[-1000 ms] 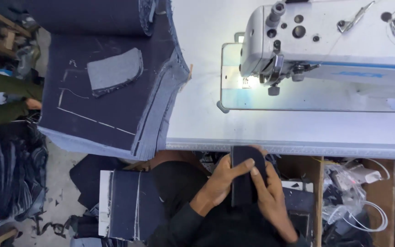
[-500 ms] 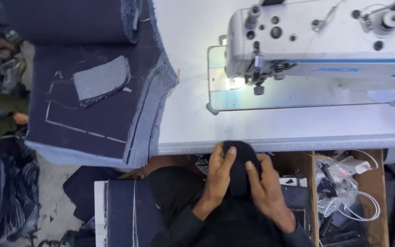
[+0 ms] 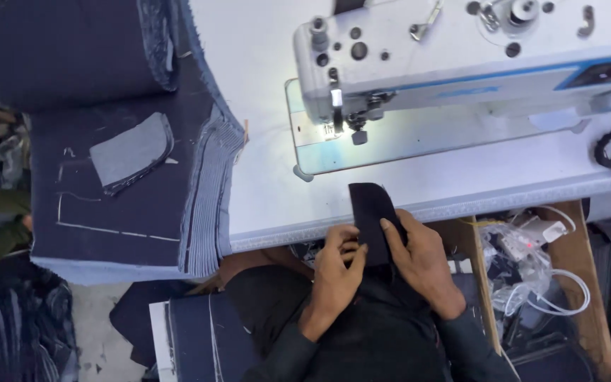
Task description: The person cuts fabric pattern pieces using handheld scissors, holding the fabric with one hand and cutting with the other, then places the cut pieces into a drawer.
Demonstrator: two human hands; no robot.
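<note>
One dark fabric piece (image 3: 372, 212) is held at the worktop (image 3: 263, 177) edge by two hands: left hand (image 3: 339, 265) and right hand (image 3: 422, 258), fingers clamped on it. One sewing machine (image 3: 461, 64) and one denim stack (image 3: 129, 184) are shown.

White sewing machine (image 3: 461, 64), stacked denim panels (image 3: 136, 191), tangled white cables (image 3: 539, 276)

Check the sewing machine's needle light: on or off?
On. The sewing machine light casts a bright white glow on the needle plate beside the presser foot.
</note>
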